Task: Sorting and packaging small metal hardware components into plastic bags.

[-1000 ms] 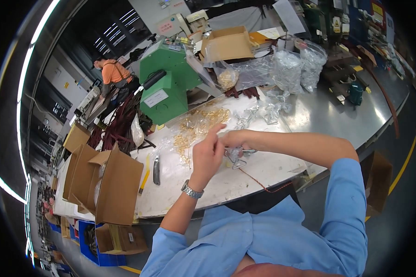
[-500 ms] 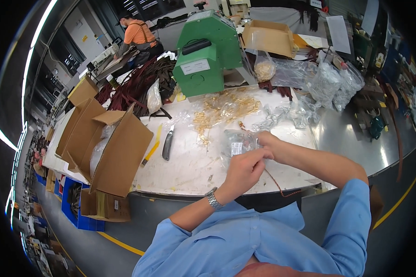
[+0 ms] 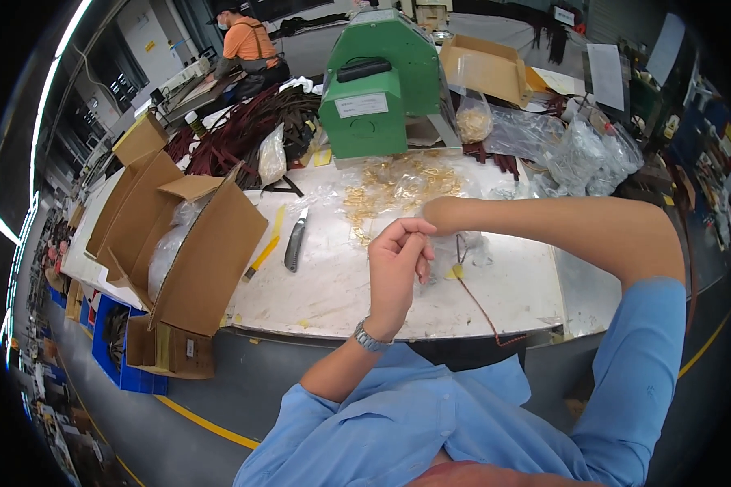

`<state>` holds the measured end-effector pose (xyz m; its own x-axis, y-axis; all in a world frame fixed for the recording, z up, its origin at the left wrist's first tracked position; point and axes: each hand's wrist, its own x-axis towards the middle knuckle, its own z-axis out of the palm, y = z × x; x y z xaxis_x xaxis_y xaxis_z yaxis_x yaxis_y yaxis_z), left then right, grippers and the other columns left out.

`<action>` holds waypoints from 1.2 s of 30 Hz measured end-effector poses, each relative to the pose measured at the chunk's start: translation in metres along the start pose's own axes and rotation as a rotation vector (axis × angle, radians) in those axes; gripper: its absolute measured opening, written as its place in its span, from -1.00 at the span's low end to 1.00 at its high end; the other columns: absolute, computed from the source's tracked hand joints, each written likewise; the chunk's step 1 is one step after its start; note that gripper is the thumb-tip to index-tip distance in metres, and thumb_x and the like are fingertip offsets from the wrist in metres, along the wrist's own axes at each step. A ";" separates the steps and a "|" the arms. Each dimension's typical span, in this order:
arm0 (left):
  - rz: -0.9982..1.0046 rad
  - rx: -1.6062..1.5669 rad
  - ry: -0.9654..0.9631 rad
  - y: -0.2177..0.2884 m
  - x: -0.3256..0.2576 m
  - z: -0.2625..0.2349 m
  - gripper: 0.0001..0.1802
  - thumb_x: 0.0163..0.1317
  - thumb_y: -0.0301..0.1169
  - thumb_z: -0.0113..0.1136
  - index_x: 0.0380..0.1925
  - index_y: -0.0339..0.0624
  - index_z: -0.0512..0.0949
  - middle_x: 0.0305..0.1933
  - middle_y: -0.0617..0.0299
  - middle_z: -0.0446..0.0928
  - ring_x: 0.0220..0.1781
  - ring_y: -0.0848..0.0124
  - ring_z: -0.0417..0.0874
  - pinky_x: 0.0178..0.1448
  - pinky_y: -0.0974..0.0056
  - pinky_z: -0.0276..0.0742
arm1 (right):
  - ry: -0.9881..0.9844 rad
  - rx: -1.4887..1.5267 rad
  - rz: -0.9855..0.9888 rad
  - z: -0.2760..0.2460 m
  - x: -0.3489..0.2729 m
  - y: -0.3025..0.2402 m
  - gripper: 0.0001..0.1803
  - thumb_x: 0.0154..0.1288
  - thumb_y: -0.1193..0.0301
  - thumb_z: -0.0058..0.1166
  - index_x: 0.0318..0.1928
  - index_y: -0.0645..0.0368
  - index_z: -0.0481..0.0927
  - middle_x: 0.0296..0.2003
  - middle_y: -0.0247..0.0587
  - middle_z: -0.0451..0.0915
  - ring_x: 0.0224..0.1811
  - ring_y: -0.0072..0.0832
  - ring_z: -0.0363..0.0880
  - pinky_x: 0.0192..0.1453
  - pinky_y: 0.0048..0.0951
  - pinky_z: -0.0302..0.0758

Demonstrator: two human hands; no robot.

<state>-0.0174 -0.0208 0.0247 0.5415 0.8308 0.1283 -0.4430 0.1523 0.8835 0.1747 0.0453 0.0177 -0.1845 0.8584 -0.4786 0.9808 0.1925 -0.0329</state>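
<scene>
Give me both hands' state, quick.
Left hand: fingers curled; whether it holds anything cannot be told.
Right hand: blurred, fingers hidden; grip cannot be told.

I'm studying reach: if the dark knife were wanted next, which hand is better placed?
Probably the left hand: the dark knife lies to its left, while the right hand is farther away. Whether either holds something is unclear.

Open counter (image 3: 333,296) lies left of the hands (image 3: 395,264).
Knife (image 3: 296,246) and box (image 3: 211,260) block farther left; machine (image 3: 365,118) stands behind.

Glaring ceiling light strips (image 3: 2,224) at left, brightly lit tabletop (image 3: 325,292), fisheye-bent edges, black corners
</scene>
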 end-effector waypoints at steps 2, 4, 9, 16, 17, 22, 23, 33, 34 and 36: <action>-0.006 -0.030 0.006 -0.001 -0.004 -0.004 -0.87 0.51 -0.56 0.11 -0.12 -0.27 0.66 -0.48 0.30 0.55 -0.63 0.65 0.38 -0.60 0.46 0.33 | 0.032 -0.032 -0.021 -0.004 -0.003 -0.013 -0.67 0.46 0.28 0.10 0.03 0.16 0.79 0.02 -0.05 0.79 -0.05 -0.10 0.82 -0.16 0.03 0.67; -0.040 -0.095 0.048 -0.003 -0.002 -0.012 -0.88 0.51 -0.55 0.12 -0.11 -0.26 0.65 -0.46 0.30 0.56 -0.63 0.65 0.39 -0.59 0.46 0.34 | 0.066 -0.058 -0.042 -0.011 -0.001 -0.025 -0.66 0.46 0.24 0.10 0.01 0.14 0.81 0.05 -0.09 0.80 0.00 -0.09 0.82 -0.08 0.04 0.69; -0.014 -0.073 0.063 -0.003 0.001 -0.025 -0.88 0.50 -0.56 0.11 -0.11 -0.26 0.64 -0.46 0.31 0.55 -0.61 0.65 0.38 -0.58 0.44 0.34 | -0.230 -0.085 0.014 -0.062 0.011 -0.023 -0.56 0.47 0.07 0.15 -0.01 0.19 0.81 -0.06 -0.09 0.82 -0.11 -0.15 0.80 0.02 -0.01 0.70; 0.099 -0.050 0.198 0.008 0.007 -0.048 -0.87 0.48 -0.58 0.09 -0.12 -0.29 0.63 -0.48 0.32 0.50 -0.60 0.65 0.35 -0.56 0.45 0.31 | 0.796 0.361 -0.191 -0.048 -0.117 -0.039 -0.50 0.41 0.20 0.33 0.26 0.14 0.62 -0.04 -0.07 0.75 -0.01 -0.07 0.71 0.18 -0.16 0.62; 0.094 -0.059 0.198 0.009 0.006 -0.052 -0.87 0.48 -0.58 0.09 -0.12 -0.29 0.63 -0.48 0.32 0.50 -0.60 0.65 0.35 -0.56 0.45 0.31 | 0.905 0.440 -0.166 -0.022 -0.132 -0.038 -0.46 0.37 0.22 0.37 0.30 0.09 0.60 0.06 -0.04 0.72 0.06 -0.05 0.68 0.23 -0.13 0.60; 0.128 -0.039 0.237 0.007 0.004 -0.061 -0.88 0.49 -0.57 0.10 -0.13 -0.28 0.63 -0.49 0.34 0.47 -0.61 0.67 0.30 -0.58 0.46 0.24 | 0.913 0.167 -0.007 0.137 -0.145 -0.027 -0.43 0.24 0.26 0.48 0.25 -0.01 0.65 0.52 0.08 0.27 0.60 0.24 0.12 0.59 0.24 0.21; 0.126 -0.030 0.226 0.008 0.004 -0.062 -0.88 0.49 -0.56 0.10 -0.13 -0.27 0.63 -0.49 0.35 0.47 -0.61 0.67 0.29 -0.58 0.47 0.22 | 0.916 0.168 -0.007 0.147 -0.138 -0.019 -0.43 0.24 0.26 0.48 0.25 -0.01 0.65 0.52 0.08 0.27 0.60 0.24 0.12 0.59 0.24 0.21; 0.114 0.056 0.280 0.008 -0.011 -0.068 -0.88 0.50 -0.56 0.09 -0.15 -0.27 0.63 -0.49 0.37 0.46 -0.61 0.69 0.25 -0.58 0.48 0.18 | 1.042 0.190 -0.100 0.140 -0.080 0.056 -0.56 0.26 0.25 0.43 0.12 0.04 0.66 0.52 0.05 0.29 0.66 0.18 0.07 0.67 0.20 0.09; 0.108 0.069 0.284 0.008 -0.012 -0.069 -0.88 0.50 -0.56 0.09 -0.15 -0.26 0.63 -0.49 0.37 0.46 -0.61 0.69 0.25 -0.58 0.49 0.17 | 1.064 0.154 -0.097 0.134 -0.077 0.054 -0.53 0.28 0.23 0.41 0.16 0.04 0.64 0.49 0.05 0.34 0.65 0.15 0.10 0.67 0.17 0.10; 0.103 0.085 0.284 0.009 -0.013 -0.070 -0.88 0.50 -0.56 0.09 -0.14 -0.26 0.63 -0.49 0.37 0.47 -0.62 0.69 0.26 -0.58 0.49 0.17 | 1.019 0.137 -0.098 0.140 -0.061 0.058 -0.51 0.30 0.17 0.38 0.19 0.02 0.63 0.44 0.04 0.39 0.60 0.12 0.18 0.64 0.16 0.15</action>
<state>-0.0778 0.0074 -0.0005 0.2702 0.9577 0.0989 -0.4172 0.0239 0.9085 0.2522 -0.0621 -0.0780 -0.1681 0.8493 0.5004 0.9456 0.2824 -0.1616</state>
